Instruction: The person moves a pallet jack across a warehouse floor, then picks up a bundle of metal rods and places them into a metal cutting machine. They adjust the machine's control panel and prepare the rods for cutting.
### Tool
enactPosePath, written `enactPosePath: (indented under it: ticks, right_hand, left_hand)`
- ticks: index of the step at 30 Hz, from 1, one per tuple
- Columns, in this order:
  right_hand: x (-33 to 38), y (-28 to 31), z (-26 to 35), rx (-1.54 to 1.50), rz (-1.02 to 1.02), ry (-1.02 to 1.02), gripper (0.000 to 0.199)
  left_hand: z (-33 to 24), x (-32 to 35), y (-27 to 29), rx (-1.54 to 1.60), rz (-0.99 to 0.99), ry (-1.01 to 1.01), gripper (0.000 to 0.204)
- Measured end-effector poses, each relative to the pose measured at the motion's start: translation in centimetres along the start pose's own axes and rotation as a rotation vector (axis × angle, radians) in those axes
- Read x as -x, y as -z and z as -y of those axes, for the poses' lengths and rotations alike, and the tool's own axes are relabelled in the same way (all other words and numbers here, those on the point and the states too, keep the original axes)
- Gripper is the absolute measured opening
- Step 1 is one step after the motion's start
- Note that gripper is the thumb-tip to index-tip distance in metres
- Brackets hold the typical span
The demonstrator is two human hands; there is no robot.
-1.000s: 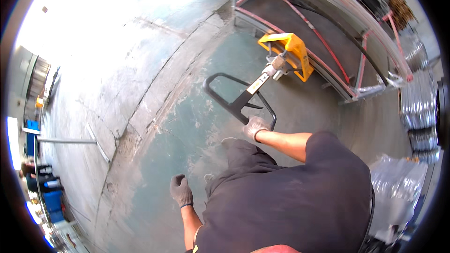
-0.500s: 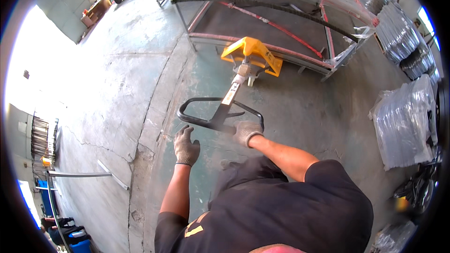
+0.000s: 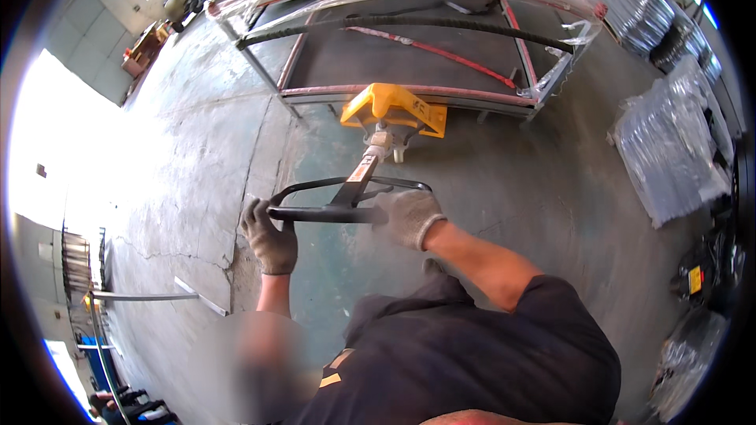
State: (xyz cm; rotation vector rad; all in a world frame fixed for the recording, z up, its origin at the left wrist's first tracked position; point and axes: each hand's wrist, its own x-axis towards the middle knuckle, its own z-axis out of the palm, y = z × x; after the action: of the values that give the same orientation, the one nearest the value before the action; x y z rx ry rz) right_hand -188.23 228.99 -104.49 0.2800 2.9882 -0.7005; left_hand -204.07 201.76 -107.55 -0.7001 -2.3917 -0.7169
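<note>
At the near side of the metal rack (image 3: 394, 21), guide the yellow pallet truck (image 3: 386, 104) evenly by its black handle (image 3: 315, 215), grasped on the right by the right hand (image 3: 411, 219), touched at the left corner by the left hand (image 3: 270, 242), impossible to tell if closed.

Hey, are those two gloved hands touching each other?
Apart. The head view shows a plain stretch of black handle between the left hand and the right hand.
</note>
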Motion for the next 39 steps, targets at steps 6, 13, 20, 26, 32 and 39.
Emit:
enactPosePath:
  ticks: [6,13,20,26,32,39]
  right_hand:
    - [4.4,1.6,0.4,0.112,-0.638,0.238,0.028]
    - [8.3,0.4,4.1,0.184,-0.978,0.240,0.044]
    - [10.3,2.5,1.5,0.014,-1.144,0.213,0.040]
    - [10.3,2.5,1.7,-0.389,-1.264,0.026,0.030]
    - [13.9,-3.3,4.7,-0.249,-1.355,0.003,0.020]
    - [22.8,-5.5,10.8,-0.270,-1.524,0.001,0.028]
  left_hand:
    - [1.5,-2.4,1.3,0.197,0.085,-0.145,0.015]
    - [4.0,-0.6,6.3,0.290,0.102,-0.257,0.016]
    - [-0.8,-3.3,7.8,0.272,0.090,-0.230,0.010]
    - [-1.9,-6.9,8.5,0.284,0.123,-0.193,0.007]
    - [0.4,-5.5,9.8,0.404,-0.040,-0.340,0.024]
    - [-0.7,-1.1,16.9,0.483,0.070,-0.488,0.026]
